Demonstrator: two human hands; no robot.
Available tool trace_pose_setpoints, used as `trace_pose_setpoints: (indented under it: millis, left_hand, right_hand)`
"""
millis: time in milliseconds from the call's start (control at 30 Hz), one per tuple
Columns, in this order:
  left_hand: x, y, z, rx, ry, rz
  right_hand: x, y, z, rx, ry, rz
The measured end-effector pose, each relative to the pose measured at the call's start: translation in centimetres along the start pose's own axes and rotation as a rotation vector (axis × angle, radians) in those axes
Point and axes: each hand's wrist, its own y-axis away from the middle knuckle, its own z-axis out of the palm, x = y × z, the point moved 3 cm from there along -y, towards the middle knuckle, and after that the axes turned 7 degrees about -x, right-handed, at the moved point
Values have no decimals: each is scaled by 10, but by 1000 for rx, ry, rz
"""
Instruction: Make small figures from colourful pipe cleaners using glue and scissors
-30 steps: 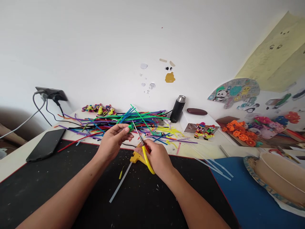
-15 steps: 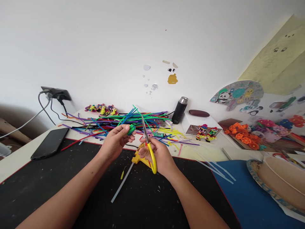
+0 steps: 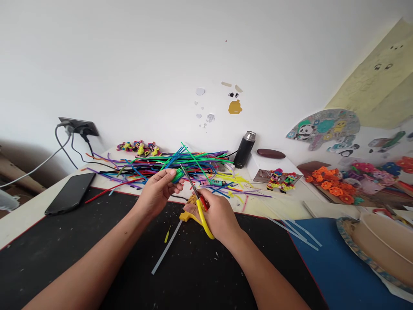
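Observation:
My left hand (image 3: pixel 158 188) pinches a small green fuzzy piece (image 3: pixel 177 175), apparently bent pipe cleaner, between thumb and fingers. In my right hand (image 3: pixel 217 213) are scissors (image 3: pixel 201 211) with yellow and red handles, my fingers closed round them. Their blades point up and left, with the tips beside the green piece; whether they touch it I cannot tell. Below my hands a yellow glue gun (image 3: pixel 186 216) lies on the black mat (image 3: pixel 129 258), partly hidden by my right hand, with a translucent glue stick (image 3: pixel 166 247) reaching out toward me.
Behind my hands lies a heap of coloured pipe cleaners (image 3: pixel 155 163). A phone (image 3: pixel 69 194) rests at the left. A black flask (image 3: pixel 245 150), a white box (image 3: pixel 267 168) and small figures (image 3: pixel 280 180) stand back right. Glue sticks (image 3: pixel 298 232) and a round container (image 3: pixel 383 241) are at the right.
My right hand has turned the scissors so that the blades tilt left, bringing the tips down toward the green piece. My left hand stays nearly still.

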Motion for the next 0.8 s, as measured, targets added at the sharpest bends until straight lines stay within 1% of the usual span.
trace_pose_setpoints:
  millis: [133, 400, 800]
  left_hand:
    - [0, -1, -2, -1, -12, 21]
    - [2, 1, 2, 0, -35, 41]
    - [-3, -2, -3, 12, -24, 37]
  right_hand:
    - [0, 0, 2, -9, 18, -13]
    - [0, 0, 3, -15, 44, -16]
    - [6, -3, 2, 7, 55, 7]
